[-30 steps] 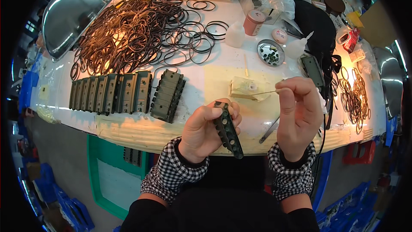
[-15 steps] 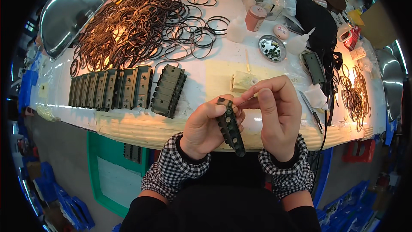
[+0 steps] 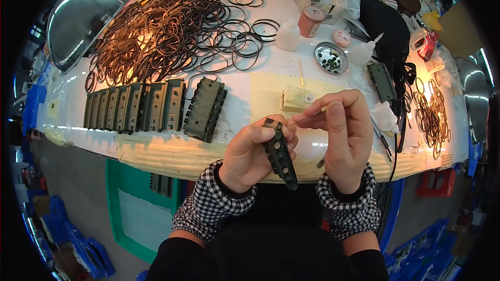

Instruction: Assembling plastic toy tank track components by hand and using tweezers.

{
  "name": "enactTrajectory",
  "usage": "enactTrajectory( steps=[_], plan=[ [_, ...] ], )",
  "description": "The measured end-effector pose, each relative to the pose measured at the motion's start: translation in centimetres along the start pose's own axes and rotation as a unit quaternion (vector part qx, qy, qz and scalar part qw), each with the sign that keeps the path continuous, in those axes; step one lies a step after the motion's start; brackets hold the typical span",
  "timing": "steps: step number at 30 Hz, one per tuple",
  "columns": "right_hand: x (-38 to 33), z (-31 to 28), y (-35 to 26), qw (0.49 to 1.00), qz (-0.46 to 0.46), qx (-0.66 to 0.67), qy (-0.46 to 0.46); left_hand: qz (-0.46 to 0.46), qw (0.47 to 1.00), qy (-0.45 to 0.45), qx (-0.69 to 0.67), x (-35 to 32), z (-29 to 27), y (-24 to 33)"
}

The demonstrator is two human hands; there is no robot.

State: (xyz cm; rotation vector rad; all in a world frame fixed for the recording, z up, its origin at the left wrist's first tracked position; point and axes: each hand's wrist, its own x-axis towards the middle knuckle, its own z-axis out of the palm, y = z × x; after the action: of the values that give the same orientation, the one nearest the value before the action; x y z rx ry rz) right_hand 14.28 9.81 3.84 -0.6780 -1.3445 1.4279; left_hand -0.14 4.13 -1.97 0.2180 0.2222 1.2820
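My left hand [image 3: 244,153] is closed around a dark green toy tank chassis [image 3: 281,161], with round wheels along the side that faces up. The chassis is tilted, its lower end toward me. To its right, my right hand [image 3: 348,140] pinches a thin pointed stick [image 3: 301,122] between thumb and fingers. The stick's tip is close to the chassis's upper end and my left fingertips; I cannot tell whether it touches. Behind the hands lies a small cream-coloured block [image 3: 296,98]. A tiny dark piece [image 3: 321,163] shows on the table edge beside my right hand.
Green chassis pieces [image 3: 122,108] stand in a row at left, with another chassis [image 3: 205,109] beside them. Dark rubber loops [image 3: 156,36] are heaped behind. A round metal dish [image 3: 330,58] holds small green parts. Tweezers [image 3: 383,140] lie at right; a green crate [image 3: 113,205] sits below.
My right hand has shifted slightly to the right, drawing the stick a little away from the chassis. The tiny dark piece at the table edge is now uncovered. My left hand stays almost still.
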Motion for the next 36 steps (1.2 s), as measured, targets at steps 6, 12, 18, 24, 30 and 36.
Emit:
enactTrajectory(
  steps=[6, 12, 18, 24, 30, 36],
  plan=[
    [1.9, -2.8, 1.1, 0.92, -0.207, -0.326, 0.069, -0.006, 0.999, -0.005, 0.041, 0.2, 0.1, 0.2],
    [2.6, -3.2, 1.8, 0.814, -0.287, -0.505, 0.022, -0.007, 0.999, -0.011, 0.032, 0.3, 0.1, 0.1],
    [0.2, -1.3, 0.4, 0.956, -0.193, -0.222, 0.021, -0.001, 0.999, 0.004, 0.054, 0.0, 0.0, 0.1],
    [-0.3, -0.6, 0.3, 0.988, -0.054, -0.107, -0.095, -0.003, 1.0, 0.03, 0.004, -0.2, 0.0, -0.1],
    [-0.3, -0.3, 0.3, 0.99, -0.049, -0.09, -0.095, -0.005, 1.0, 0.016, 0.01, -0.1, -0.1, 0.0],
    [-0.3, -0.4, 0.5, 0.989, -0.049, -0.101, -0.093, -0.005, 1.0, 0.024, 0.009, -0.2, -0.1, 0.0]
  ],
)
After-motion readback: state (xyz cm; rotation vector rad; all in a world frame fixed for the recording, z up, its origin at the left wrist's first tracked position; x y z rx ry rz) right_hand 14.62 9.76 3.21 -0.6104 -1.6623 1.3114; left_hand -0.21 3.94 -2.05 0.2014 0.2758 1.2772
